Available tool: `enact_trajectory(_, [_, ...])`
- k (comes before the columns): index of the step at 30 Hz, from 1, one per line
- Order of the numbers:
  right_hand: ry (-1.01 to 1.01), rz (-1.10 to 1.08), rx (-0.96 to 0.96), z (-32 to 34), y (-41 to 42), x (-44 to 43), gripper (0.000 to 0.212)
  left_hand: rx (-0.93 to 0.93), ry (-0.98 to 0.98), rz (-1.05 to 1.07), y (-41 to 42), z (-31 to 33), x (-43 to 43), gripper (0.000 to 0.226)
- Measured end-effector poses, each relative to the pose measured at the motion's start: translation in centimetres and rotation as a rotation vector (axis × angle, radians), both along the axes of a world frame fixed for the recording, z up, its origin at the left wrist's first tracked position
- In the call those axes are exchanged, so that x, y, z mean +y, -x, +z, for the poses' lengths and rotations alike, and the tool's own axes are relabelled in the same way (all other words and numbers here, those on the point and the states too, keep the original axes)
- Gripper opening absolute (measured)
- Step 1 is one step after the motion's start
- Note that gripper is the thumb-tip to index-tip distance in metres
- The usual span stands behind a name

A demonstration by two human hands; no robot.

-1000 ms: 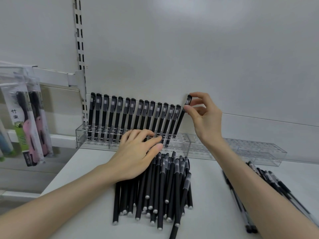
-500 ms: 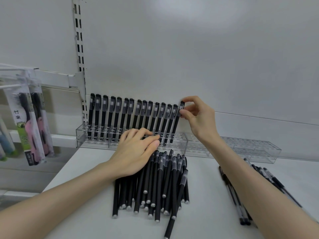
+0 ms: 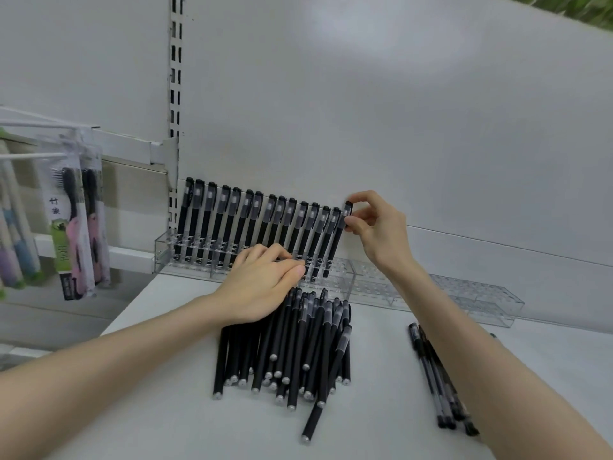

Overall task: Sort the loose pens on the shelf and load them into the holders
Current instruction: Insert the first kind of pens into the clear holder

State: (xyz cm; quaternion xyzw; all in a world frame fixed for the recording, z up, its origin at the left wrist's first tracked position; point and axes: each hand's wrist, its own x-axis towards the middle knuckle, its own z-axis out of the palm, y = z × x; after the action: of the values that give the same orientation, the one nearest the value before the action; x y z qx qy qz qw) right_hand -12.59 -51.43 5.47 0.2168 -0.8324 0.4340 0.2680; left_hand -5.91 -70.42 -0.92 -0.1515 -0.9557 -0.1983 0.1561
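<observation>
pen (image 3: 337, 242): black, capped, tilted, tip in holder (image 3: 161, 257)
right hand (image 3: 379, 229): I pinch its cap
left hand (image 3: 262, 285): relaxed on loose pens (image 3: 300, 346)
change: pen sits lower

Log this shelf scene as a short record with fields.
right hand: pinches the cap of a black pen, tilted, lower end in the clear holder
left hand: rests on the pile of loose black pens
standing pens: one row in the clear holder, filled from its left end
second holder: further right, no pens in it
clear-barrelled pens: lying beside the right forearm
packaged toothbrushes: hanging at far left
</observation>
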Motion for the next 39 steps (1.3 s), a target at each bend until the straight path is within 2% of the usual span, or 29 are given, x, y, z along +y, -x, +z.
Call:
enact_trajectory(17, [-0.021,-0.036,-0.029,-1.1,-0.4,-0.3,0.024,-0.024,-0.001,0.001,-0.2,0.4,0.2,0.043])
enact_trajectory(23, [-0.098,-0.099,0.022,-1.1,-1.3,-0.4,0.025,0.014,0.126,0.045,-0.9,0.9,0.7,0.047])
enact_trajectory(26, [-0.106,-0.118,0.045,-1.3,-2.7,-0.6,0.029,0.083,0.064,0.062,-1.8,0.9,0.8,0.044])
enact_trajectory(29, [-0.105,-0.074,0.045,-2.0,-4.9,-1.4,0.022,0.157,-0.067,0.134,-4.0,0.4,0.2,0.036])
enact_trajectory(33, [-0.238,0.032,-0.044,-4.2,-7.7,-2.2,0.016,-0.026,-0.141,0.259,-7.7,-0.6,-1.6,0.044])
enact_trajectory(35, [-0.34,0.086,-0.088,-5.5,-8.6,-2.3,0.025,-0.134,-0.172,0.313,-9.1,-1.1,-1.9,0.057])
enact_trajectory(39, [-0.523,0.125,-0.196,-7.1,-9.0,-2.9,0.045,-0.216,-0.259,0.368,-9.2,-1.5,-1.1,0.076])
